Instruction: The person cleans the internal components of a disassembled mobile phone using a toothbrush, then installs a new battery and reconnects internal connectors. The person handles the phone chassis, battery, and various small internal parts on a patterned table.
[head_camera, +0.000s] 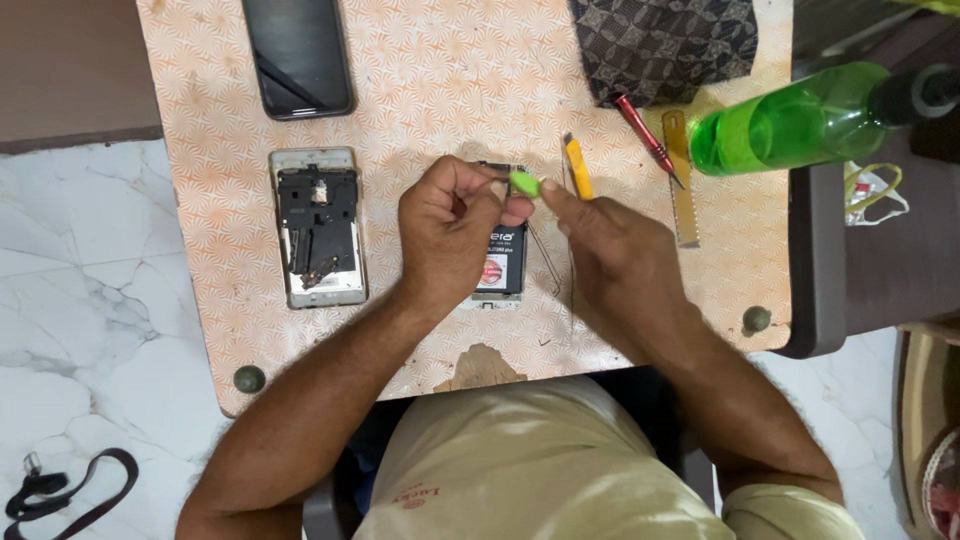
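Near the left edge of the table (200, 250), an opened phone frame (317, 227) is lying with its inside facing up, and a dark phone (298, 55) is resting at the far edge. In the middle, the left hand (450, 235) is closing around a second opened phone (503, 262), pressing it down. The right hand (615, 255) is pinching a small green pick (524, 183) at the phone's far end. It seems the person is prying there; the next move needs gentle, steady pressure. A yellow tool (576, 165), a red screwdriver (647, 135) and a green bottle (790, 118) are lying toward the right edge.
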